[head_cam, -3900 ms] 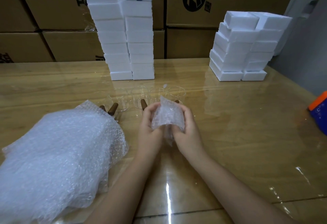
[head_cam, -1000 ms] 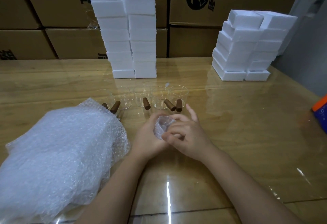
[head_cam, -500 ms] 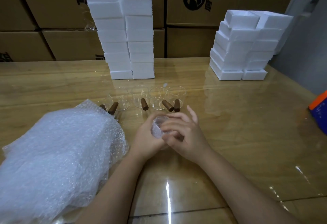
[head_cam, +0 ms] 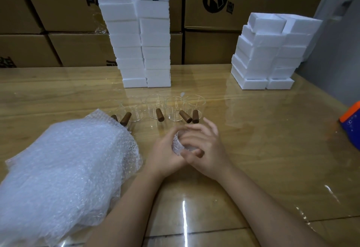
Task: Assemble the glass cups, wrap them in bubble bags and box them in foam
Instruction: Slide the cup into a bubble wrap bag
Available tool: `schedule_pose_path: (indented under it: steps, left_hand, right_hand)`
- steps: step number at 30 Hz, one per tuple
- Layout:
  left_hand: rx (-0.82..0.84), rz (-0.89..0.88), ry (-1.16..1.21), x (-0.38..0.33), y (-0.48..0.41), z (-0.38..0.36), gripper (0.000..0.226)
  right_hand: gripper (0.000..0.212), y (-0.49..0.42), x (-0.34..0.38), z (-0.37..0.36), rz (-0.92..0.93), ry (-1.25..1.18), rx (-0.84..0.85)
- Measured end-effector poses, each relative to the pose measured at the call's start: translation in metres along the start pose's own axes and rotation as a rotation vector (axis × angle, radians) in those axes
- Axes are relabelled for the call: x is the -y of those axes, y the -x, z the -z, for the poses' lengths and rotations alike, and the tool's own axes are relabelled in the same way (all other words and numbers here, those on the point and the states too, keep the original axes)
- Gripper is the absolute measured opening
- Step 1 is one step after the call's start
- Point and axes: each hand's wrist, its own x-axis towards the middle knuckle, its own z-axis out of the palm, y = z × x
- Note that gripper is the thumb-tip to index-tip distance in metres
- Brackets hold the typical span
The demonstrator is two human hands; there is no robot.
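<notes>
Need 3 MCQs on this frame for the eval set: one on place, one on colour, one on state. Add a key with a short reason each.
1. Where is the pile of bubble bags relative to the hands?
A. to their left
B. to their right
C. on top of a foam stack

2. What colour are the cup handles?
A. white
B. brown
C. blue

3. What are the left hand and right hand doing?
A. lying flat and apart
B. holding a bubble-wrapped bundle between them
C. lifting a foam box

Key:
1 A, the pile lies beside the left forearm.
2 B, the handles on the glass cups are brown.
3 B, the fingers of both hands curl round the bundle.
</notes>
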Motion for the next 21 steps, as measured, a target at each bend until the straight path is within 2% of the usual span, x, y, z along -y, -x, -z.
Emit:
schedule_pose_path:
  steps: [2,3,6,9,15,18,21]
  left_hand:
    - [-0.053,0.006,0.008,0.0011,-0.0001,0.0002,0.048]
    - [-0.070,0.008,-0.007,0.0008,-0.0001,0.0009,0.046]
    - [-0.061,0.013,-0.092,-0.0004,0.0003,0.0005,0.051]
    - [-0.075,-0.009,-0.121,0.0000,0.0014,-0.0004,0.056]
    - [-0.093,-0.099,-0.177,-0.0029,0.0034,0.0026,0.068]
    - [-0.095,-0.077,-0.199,-0.0014,0.0049,0.0029,0.067]
    - [-0.064,-0.015,-0.189,-0.0001,0.0036,0.0029,0.056]
  right_hand:
    - [0.052,-0.0017,-0.0022,0.0011,0.007,0.047,-0.149]
    - [0.051,-0.0023,-0.0025,0.0018,-0.003,0.065,-0.165]
    - [0.055,-0.0015,-0.0012,0.0001,-0.026,0.095,-0.081]
    - [0.047,-0.0024,0.0002,-0.0011,-0.051,0.113,-0.003]
    - [0.054,-0.0012,-0.0025,-0.0014,-0.065,0.066,0.175]
    - [0.054,-0.0012,-0.0061,-0.0015,-0.061,-0.025,0.277]
    - [0.055,0.0003,-0.0094,-0.0026,-0.077,-0.089,0.311]
